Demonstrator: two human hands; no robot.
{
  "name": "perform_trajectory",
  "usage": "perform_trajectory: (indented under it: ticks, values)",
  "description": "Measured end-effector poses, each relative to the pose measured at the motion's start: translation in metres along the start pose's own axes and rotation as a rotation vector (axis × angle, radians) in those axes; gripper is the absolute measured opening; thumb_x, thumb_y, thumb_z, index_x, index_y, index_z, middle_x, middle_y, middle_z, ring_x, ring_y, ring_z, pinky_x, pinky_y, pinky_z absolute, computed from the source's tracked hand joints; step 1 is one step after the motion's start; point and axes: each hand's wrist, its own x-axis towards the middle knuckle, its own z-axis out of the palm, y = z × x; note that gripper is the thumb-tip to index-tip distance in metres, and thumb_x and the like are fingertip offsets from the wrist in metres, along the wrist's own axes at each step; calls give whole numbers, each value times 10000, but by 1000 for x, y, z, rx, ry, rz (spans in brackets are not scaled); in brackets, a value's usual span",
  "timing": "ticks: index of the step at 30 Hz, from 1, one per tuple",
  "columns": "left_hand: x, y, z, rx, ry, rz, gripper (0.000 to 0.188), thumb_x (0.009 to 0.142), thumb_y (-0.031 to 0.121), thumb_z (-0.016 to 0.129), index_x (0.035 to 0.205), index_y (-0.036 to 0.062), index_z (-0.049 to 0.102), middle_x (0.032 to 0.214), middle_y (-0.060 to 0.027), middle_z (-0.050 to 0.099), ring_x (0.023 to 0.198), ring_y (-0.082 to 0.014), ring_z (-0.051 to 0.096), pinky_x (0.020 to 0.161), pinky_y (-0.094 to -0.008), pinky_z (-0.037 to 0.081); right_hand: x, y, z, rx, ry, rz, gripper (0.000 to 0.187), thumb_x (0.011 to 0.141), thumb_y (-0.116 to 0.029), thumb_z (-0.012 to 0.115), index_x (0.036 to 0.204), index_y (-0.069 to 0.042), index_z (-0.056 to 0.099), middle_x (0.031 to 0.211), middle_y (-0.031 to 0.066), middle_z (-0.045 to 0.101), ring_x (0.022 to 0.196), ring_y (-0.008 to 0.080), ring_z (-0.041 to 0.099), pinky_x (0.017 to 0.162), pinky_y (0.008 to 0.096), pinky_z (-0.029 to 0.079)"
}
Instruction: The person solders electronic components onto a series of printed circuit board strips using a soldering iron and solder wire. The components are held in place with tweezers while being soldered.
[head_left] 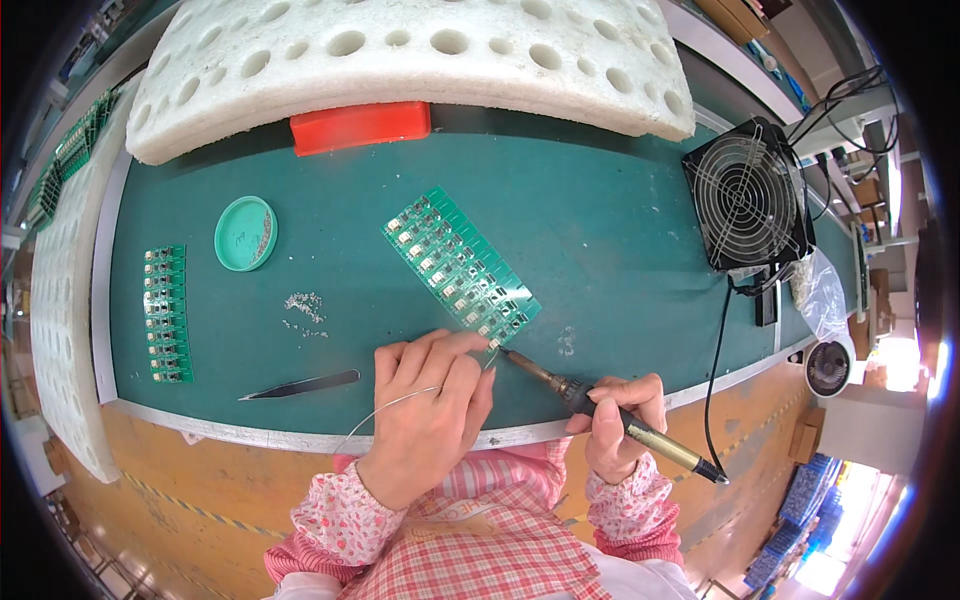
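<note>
Near the front edge of the green mat [620,250], the right hand [618,420] grips a soldering iron [600,408] pen-style, tip at the circuit board [460,268], while left hand [432,410] fingers pinch solder wire [395,408] feeding the joint.

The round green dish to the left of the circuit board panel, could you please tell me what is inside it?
Inside the round green dish, a small heap of tiny silvery parts lies along its right wall; the remaining floor shows bare green. They are too small to identify, and anything beneath the heap is covered.
</note>
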Motion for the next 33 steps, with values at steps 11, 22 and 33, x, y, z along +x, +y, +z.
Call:
perform_trajectory:
  ticks: [11,22,33]
  values:
    - [-1,-1,-3,-37,11,9,219,798,29,727,800,80,514,1118,-51,684,987,-289,640,840,-422,404,-6,1,1,-30,114,-10,149,952,-113,609,947,-1,510,668,113,639,482,129,610,456,250,478]
    - [4,-9,-7,-28,35,-11,224,807,29,727,784,77,510,1096,-51,697,973,-282,648,830,-409,406,15,-11,-1,-144,3,-229,130,903,-75,644,895,-4,536,626,85,626,440,149,544,427,281,434]
    - [4,-11,-5,-38,38,-23,214,783,28,746,818,68,539,1105,-44,683,983,-277,641,838,-410,410,45,-27,12,-326,-211,-478,153,891,-129,649,851,-42,529,548,20,570,410,159,507,426,312,396]
